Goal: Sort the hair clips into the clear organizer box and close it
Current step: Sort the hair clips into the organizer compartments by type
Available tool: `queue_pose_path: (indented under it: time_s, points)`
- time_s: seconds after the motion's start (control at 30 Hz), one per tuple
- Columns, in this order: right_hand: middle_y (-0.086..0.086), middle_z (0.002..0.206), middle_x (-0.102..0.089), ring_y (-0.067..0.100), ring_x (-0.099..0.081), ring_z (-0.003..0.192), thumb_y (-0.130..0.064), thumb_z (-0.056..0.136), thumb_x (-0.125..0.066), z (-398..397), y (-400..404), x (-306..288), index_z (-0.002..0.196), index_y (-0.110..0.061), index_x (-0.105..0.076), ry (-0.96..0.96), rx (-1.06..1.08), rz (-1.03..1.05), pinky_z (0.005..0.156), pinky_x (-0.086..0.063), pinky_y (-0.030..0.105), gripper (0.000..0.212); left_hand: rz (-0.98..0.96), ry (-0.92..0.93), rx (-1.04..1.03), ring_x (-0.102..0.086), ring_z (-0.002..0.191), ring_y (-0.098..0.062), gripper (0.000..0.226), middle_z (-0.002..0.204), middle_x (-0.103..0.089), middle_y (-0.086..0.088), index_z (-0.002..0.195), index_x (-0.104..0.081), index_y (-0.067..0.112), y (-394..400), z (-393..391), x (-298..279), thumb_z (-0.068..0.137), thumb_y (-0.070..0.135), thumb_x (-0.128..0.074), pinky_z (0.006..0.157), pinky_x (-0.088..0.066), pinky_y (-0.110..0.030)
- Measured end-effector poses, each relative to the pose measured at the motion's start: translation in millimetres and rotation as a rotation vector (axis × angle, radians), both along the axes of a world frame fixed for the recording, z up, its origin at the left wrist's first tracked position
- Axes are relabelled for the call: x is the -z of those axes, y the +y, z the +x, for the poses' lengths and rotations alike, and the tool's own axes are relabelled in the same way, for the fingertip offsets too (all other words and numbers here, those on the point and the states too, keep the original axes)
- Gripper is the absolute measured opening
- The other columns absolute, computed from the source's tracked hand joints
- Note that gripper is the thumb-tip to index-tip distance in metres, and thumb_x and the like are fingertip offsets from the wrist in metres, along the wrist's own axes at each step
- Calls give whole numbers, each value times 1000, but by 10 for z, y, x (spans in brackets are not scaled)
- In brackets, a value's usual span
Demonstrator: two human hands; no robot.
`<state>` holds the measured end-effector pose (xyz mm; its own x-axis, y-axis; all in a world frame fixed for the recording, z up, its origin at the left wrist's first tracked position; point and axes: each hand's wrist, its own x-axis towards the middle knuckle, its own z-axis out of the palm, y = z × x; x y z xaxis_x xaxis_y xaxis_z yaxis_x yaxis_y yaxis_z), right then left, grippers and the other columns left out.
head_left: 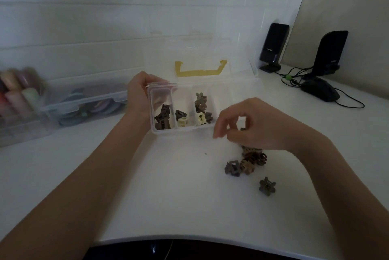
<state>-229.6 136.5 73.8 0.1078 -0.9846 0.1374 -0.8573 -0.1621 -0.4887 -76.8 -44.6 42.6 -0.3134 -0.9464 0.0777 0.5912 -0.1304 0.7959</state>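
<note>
The clear organizer box (pixel 185 132) stands open on the white table, its lid with a yellow handle (pixel 201 70) tipped back. Its compartments hold brown, dark and cream hair clips (pixel 162 118). My left hand (pixel 137 95) grips the box's left end. My right hand (pixel 250 125) hovers with curled fingers over a small pile of brown clips (pixel 252 157) right of the box; a bit of a clip shows between its fingers, though the grip is hidden. A grey square clip (pixel 232 167) and a flower-shaped clip (pixel 267 186) lie nearer me.
At the left stand a clear tub of coloured round items (pixel 88 102) and a blurred rack of pastel rolls (pixel 19 91). Two black speakers (pixel 273 45) (pixel 330 51), a black mouse (pixel 320 91) and cables occupy the back right. The table's front edge (pixel 189 237) curves close to me.
</note>
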Motion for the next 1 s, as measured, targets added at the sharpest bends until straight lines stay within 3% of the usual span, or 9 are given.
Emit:
queue_pose_path:
  time_s: [0.2,0.33,0.43,0.6,0.83,1.0]
  points:
    - [-16,93,-57,-1,-52,86,-39,75,-72,51,91,-37,98,-41,-59,97,-60,421,71,-43,14,26,-7,17,-13,-57,42,-12,47,40,-54,3,33,-56,15,28,13,-12,76,5,-39,68,-47,-29]
    - [-12,97,-62,8,-61,89,-36,74,-75,106,126,-40,97,-35,-56,163,-20,543,83,-53,33,30,-4,8,-16,-57,42,-11,47,41,-55,3,33,-56,15,40,21,-21,76,4,-40,66,-47,-28]
    - [-8,97,-66,12,-63,87,-29,78,-72,128,102,-6,93,-29,-60,186,-26,522,81,-53,33,20,-9,2,-25,-57,42,-10,48,40,-55,3,32,-56,15,47,21,-26,76,4,-40,70,-47,-29]
    - [-14,80,-61,-1,-53,65,-31,81,-67,133,66,22,87,-31,-61,177,-24,410,63,-46,17,8,-15,-3,-26,-57,42,-11,49,40,-55,3,32,-56,16,60,16,-33,76,4,-39,69,-47,-29]
    - [-8,83,-63,7,-58,73,-16,85,-60,190,1,51,94,-27,-67,-51,-112,142,62,-45,13,16,-12,6,-26,-58,44,-12,46,42,-56,2,34,-57,14,45,7,-19,75,4,-39,72,-48,-31]
    - [-12,85,-66,7,-62,76,-5,82,-64,215,-44,90,92,-18,-64,-172,-108,-71,62,-51,22,16,-2,27,-7,-57,46,-13,43,43,-55,1,35,-56,13,26,1,-13,74,5,-40,70,-48,-30]
